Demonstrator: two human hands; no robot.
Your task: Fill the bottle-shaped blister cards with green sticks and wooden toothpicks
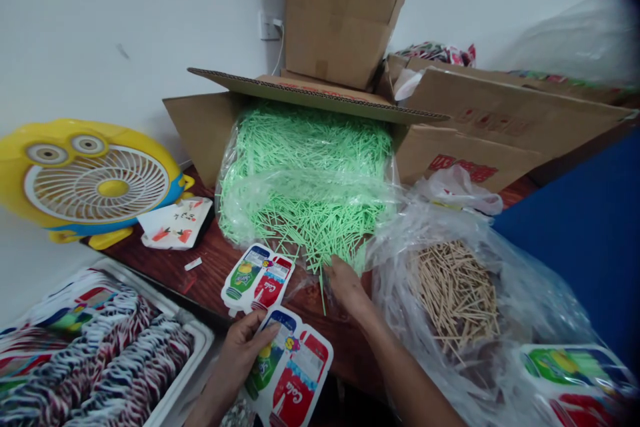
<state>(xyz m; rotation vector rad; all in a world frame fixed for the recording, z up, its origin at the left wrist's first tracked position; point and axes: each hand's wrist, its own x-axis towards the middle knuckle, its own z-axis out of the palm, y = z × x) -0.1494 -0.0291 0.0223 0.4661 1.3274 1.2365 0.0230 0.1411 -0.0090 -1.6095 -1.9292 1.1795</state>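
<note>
My left hand (243, 347) grips the edge of a flat printed packet (295, 377) with green, blue and red bottle pictures, one marked Cola. A second packet of the same kind (257, 277) lies on the brown table just beyond it. My right hand (347, 287) reaches into the front edge of a heap of thin green sticks (305, 180). The sticks spill from a clear plastic bag in an open cardboard box (320, 97). The right hand's fingers are curled down among the sticks; what they hold is hidden.
A clear bag of tan wooden sticks (457, 293) lies at the right. At the lower left sits a white tray (193, 327) packed with printed packets. A yellow fan (95, 180) stands at the left. More cardboard boxes (505, 113) are stacked behind.
</note>
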